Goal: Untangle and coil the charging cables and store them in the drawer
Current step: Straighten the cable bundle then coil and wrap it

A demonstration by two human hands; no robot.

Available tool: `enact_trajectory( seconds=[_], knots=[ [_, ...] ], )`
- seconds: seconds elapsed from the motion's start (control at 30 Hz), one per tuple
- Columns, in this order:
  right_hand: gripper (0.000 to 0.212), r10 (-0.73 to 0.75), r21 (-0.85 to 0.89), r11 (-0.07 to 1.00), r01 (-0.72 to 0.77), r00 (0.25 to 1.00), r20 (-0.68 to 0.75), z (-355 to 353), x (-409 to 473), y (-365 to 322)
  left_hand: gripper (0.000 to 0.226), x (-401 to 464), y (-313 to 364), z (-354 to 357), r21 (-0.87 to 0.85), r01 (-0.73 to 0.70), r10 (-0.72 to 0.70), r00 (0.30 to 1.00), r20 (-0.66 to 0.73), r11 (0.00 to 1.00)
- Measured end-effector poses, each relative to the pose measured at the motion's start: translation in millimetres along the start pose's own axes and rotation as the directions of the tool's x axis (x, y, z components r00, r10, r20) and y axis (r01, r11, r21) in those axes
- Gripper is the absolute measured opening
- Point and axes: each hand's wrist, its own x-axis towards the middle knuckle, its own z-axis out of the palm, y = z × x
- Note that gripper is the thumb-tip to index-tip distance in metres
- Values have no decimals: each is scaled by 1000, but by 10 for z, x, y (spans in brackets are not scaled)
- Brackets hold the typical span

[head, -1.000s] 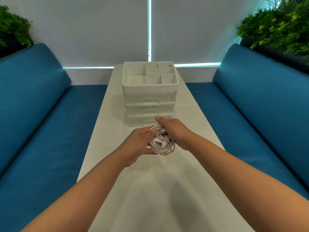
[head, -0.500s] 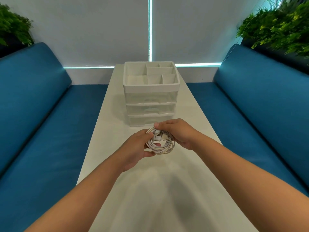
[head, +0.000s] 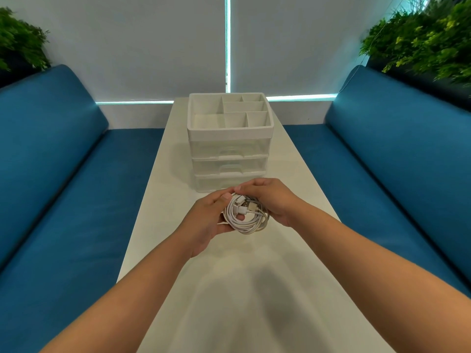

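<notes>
Blue sofas flank the white bench; the coiled charging cables are clasped between left hand and right hand, kept bundled before the shut drawer organizer.

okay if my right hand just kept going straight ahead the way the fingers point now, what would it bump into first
The right hand points leftward across the cable bundle, so it would most likely meet the left hand first, its fingertips almost touching that thumb already. The drawer unit sits farther back, off that line.
</notes>
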Motion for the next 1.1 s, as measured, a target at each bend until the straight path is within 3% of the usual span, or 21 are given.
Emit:
enact_trajectory(
  seconds=[0.27, 0.47, 0.6, 0.77, 0.87, 1.1],
  knots=[
    [33, 5, -105, 994, -9, 999, -35, -36, 0, -37, 34, -27, 37, 6, 133, 14, -35, 987, 159, 991],
    [42, 15, -189, 982, -7, 999, 38, -43, -3, -69, 28, 3, -7, -17, 70, 13, -18, 998, 60, 997],
    [30, 40, -241, 970, -14, 994, 105, -36, -43, -79, 27, 11, -59, -73, -58, 44, -43, 999, 27, 997],
    [13, 39, -174, 985, -12, 987, 157, -65, -70, -38, 27, 25, -65, -120, -153, 10, -17, 999, -44, 988],
    [16, -32, -165, 984, 66, 979, 202, -76, -71, 35, 26, 23, -53, -120, -144, -15, 5, 998, -70, 989],
    [23, -114, -418, 890, 183, 976, 186, -98, -7, 53, 24, -7, -53, -77, -46, -63, 60, 996, -60, 997]
  ],
)
